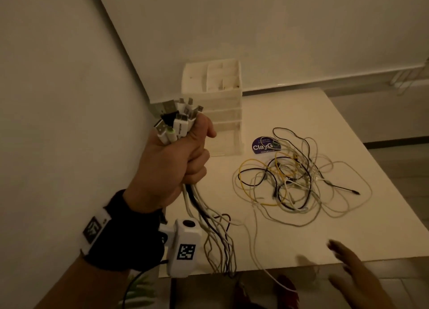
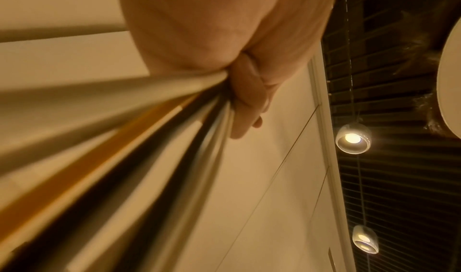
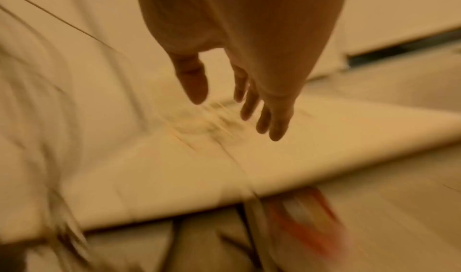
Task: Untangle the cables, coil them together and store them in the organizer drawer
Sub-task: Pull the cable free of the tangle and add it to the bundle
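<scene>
My left hand [image 1: 185, 155] is raised above the table's left side and grips a bundle of cable ends [image 1: 176, 120], their white, black and metal plugs sticking out above the fist. The cables [image 1: 216, 234] hang from the fist and run across the white table to a loose tangle [image 1: 292, 183] of white, black and yellow cables. In the left wrist view the same bundle [image 2: 154, 138] streams from the curled fingers [image 2: 247, 102]. My right hand [image 1: 348, 269] hovers blurred at the front right edge with its fingers [image 3: 252, 102] straight, holding nothing. The white organizer [image 1: 216, 109] stands behind.
A round purple sticker [image 1: 264, 146] lies on the table [image 1: 348, 234] right of the organizer. A wall runs close along the left. The table's front edge lies just below my right hand, with a red-patterned thing [image 1: 285, 285] under it.
</scene>
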